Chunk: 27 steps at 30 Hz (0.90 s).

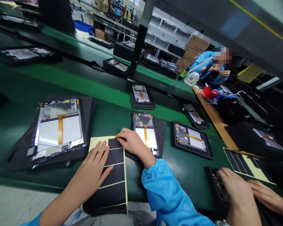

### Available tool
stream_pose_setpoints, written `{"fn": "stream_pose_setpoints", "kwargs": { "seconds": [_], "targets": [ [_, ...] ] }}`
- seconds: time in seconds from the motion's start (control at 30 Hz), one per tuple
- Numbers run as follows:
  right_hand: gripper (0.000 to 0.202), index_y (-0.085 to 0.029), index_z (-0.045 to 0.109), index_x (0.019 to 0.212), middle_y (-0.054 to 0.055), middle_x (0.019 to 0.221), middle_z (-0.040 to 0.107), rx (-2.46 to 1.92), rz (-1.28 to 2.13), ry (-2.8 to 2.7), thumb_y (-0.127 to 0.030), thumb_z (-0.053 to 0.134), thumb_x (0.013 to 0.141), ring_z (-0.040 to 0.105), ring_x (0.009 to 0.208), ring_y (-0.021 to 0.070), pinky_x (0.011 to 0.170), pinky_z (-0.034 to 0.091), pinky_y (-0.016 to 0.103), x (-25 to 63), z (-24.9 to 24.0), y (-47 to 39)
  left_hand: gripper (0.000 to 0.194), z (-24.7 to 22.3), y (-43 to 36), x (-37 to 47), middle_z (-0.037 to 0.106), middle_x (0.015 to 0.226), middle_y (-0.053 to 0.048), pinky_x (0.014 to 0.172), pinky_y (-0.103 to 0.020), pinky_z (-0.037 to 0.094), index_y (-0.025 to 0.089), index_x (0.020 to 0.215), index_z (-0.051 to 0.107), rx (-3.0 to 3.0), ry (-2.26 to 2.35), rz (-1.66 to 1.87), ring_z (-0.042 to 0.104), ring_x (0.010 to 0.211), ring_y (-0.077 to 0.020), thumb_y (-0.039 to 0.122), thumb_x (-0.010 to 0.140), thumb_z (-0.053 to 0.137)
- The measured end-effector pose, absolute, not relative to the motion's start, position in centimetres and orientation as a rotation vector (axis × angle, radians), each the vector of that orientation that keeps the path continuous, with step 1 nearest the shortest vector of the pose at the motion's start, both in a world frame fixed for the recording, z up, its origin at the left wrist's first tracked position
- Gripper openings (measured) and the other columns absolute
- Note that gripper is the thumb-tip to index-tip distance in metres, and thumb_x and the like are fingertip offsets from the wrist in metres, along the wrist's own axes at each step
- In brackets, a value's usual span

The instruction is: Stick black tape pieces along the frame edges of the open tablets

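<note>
A yellow backing sheet (97,141) with several black rectangular stickers (114,170) lies at the table's front edge, its lower end hanging over. My left hand (93,166) rests flat on the sheet's left side, fingers stretched out. With thumb and forefinger pinched, my right hand (130,142) holds the top right corner of the uppermost black sticker (114,144). Behind my right wrist is an opened tablet (142,121) with a white battery and an orange ribbon cable, partly hidden. A larger-looking opened tablet (60,125) lies on a black pad to the left.
More opened tablets (190,138) lie to the right and farther back (141,94) on the green table (108,114). At the right, a co-worker's hands (238,188) work on a black device beside another sticker sheet (261,171). Another person in blue (205,59) sits beyond.
</note>
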State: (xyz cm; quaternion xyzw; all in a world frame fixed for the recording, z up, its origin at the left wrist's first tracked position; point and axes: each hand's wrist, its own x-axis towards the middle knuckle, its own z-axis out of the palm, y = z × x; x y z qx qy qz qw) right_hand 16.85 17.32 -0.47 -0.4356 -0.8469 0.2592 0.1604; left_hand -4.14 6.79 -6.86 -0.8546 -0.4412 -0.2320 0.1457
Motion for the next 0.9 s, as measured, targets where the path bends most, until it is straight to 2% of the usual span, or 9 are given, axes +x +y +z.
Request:
{"fn": "stream_pose_setpoints", "kwargs": {
  "seconds": [0.1, 0.23, 0.43, 0.7, 0.9],
  "targets": [
    [0.017, -0.018, 0.079, 0.103, 0.005, 0.099, 0.07, -1.244, 0.719, -2.42, -0.009, 0.065, 0.101, 0.067, 0.089, 0.018, 0.083, 0.051, 0.028, 16.9, -0.4, 17.3, 0.07, -7.1, 6.7, -4.2, 0.057, 0.155, -0.027, 0.112, -0.051, 0.047, -0.003, 0.144, 0.058, -2.466, -1.289, -0.671, 0.053, 0.143, -0.0424, 0.051, 0.117, 0.024],
    [0.024, -0.019, 0.079, 0.113, 0.005, 0.104, 0.071, -1.214, 0.718, -2.437, -0.007, 0.062, 0.101, 0.068, 0.092, 0.0179, 0.086, 0.051, 0.028, 16.9, -0.5, 17.4, 0.07, -7.4, 6.6, -4.2, 0.054, 0.157, -0.027, 0.114, -0.052, 0.047, -0.003, 0.146, 0.058, -2.486, -1.318, -0.682, 0.052, 0.146, -0.0424, 0.051, 0.116, 0.024],
    [0.02, -0.019, 0.079, 0.102, 0.006, 0.103, 0.07, -1.193, 0.734, -2.435, -0.006, 0.063, 0.1, 0.068, 0.094, 0.0191, 0.088, 0.052, 0.03, 17.1, -0.8, 17.6, 0.071, -7.6, 6.5, -4.3, 0.054, 0.159, -0.024, 0.114, -0.051, 0.048, 0.002, 0.151, 0.057, -2.511, -1.367, -0.694, 0.05, 0.148, -0.0415, 0.055, 0.116, 0.024],
    [0.016, -0.021, 0.066, 0.095, 0.004, 0.097, 0.063, -1.167, 0.797, -2.277, -0.012, 0.055, 0.103, 0.062, 0.09, 0.0204, 0.084, 0.051, 0.032, 17.0, -0.2, 17.2, 0.072, -7.3, 6.6, -4.2, 0.055, 0.157, -0.027, 0.113, -0.054, 0.049, -0.002, 0.145, 0.061, -2.506, -1.333, -0.666, 0.053, 0.145, -0.0437, 0.052, 0.116, 0.024],
    [0.015, -0.022, 0.064, 0.098, 0.006, 0.102, 0.063, -1.214, 0.788, -1.858, -0.023, 0.051, 0.105, 0.062, 0.094, 0.0204, 0.084, 0.053, 0.032, 17.7, 0.1, 17.4, 0.07, -6.8, 8.5, -4.0, 0.056, 0.154, -0.032, 0.109, -0.054, 0.053, -0.007, 0.142, 0.064, -2.459, -1.266, -0.63, 0.057, 0.141, -0.0461, 0.044, 0.115, 0.024]
  ]
}}
